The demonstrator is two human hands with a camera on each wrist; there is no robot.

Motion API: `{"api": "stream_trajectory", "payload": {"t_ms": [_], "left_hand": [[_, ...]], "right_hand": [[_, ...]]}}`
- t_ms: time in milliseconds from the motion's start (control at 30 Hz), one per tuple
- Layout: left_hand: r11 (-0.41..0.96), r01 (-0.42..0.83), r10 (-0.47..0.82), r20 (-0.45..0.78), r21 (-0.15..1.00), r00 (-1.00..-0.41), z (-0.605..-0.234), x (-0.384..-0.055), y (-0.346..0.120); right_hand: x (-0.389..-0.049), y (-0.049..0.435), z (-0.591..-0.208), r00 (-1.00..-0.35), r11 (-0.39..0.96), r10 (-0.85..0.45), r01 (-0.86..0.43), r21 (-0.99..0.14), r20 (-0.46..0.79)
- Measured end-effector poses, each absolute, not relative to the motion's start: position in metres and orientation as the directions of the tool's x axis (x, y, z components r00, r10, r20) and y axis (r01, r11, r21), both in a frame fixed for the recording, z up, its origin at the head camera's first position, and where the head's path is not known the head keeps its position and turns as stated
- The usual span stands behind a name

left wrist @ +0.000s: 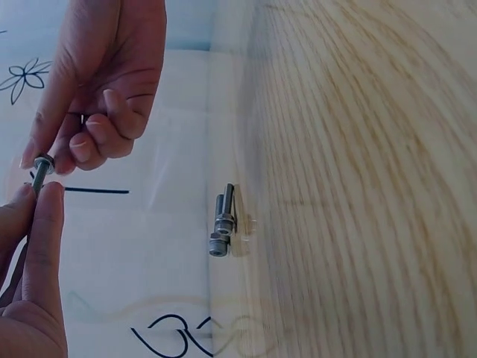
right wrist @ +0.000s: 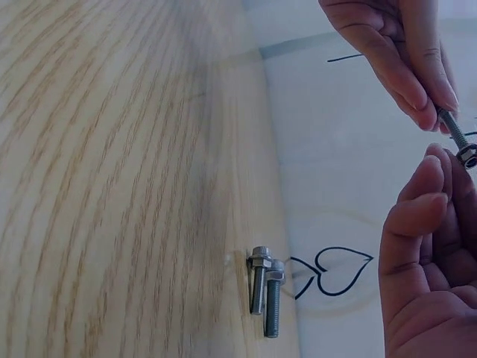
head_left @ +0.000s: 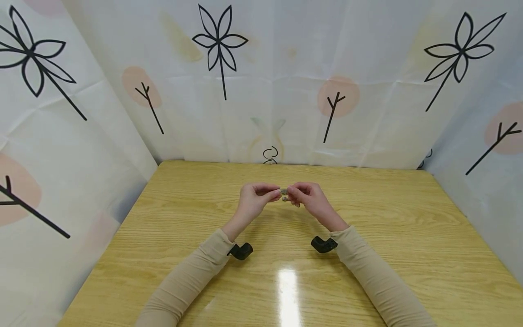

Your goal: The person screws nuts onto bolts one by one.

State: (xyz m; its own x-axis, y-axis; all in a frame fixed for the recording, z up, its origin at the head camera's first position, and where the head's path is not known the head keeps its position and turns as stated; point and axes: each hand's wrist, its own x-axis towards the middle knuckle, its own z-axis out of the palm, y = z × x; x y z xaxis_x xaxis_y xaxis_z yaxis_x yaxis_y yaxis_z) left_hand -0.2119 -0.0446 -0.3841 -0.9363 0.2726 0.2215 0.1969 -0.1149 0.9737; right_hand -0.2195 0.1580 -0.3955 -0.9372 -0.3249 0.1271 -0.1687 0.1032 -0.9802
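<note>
My left hand pinches the threaded shank of a metal bolt between thumb and fingertips. A small hex nut sits at the other end of this bolt, and my right hand pinches it with thumb and index finger. The other fingers of the right hand are curled. Both hands meet above the table, with the bolt bridging them. Two more bolts, each with a nut near its head, lie side by side on the table just beyond and below the hands.
The wooden table spreads out on all sides of the hands. White cloth walls printed with flowers and twigs stand at the back and both sides. A black wrist mount sticks out from the left sleeve, another from the right.
</note>
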Motion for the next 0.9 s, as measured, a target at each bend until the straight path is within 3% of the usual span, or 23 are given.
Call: {"api": "stream_trajectory", "payload": {"t_ms": [167, 433, 767, 900], "left_hand": [[-0.123, 0.194, 0.269, 0.221, 0.973, -0.938, -0.371, -0.203, -0.045], [-0.134, 0.188, 0.243, 0.216, 0.973, -0.946, -0.368, -0.202, -0.047], [-0.073, 0.251, 0.244, 0.262, 0.965, -0.934, -0.365, -0.2, -0.044], [-0.102, 0.22, 0.229, 0.238, 0.97, -0.944, -0.373, -0.205, -0.045]], "right_hand": [[-0.219, 0.157, -0.395, -0.937, 0.084, -0.337, -0.128, -0.988, 0.092], [-0.215, 0.161, -0.396, -0.899, -0.108, -0.371, -0.206, -0.973, 0.231], [-0.215, 0.156, -0.392, -0.941, 0.049, -0.31, -0.161, -0.986, 0.138], [-0.214, 0.158, -0.392, -0.935, 0.008, -0.33, -0.136, -0.991, 0.126]]}}
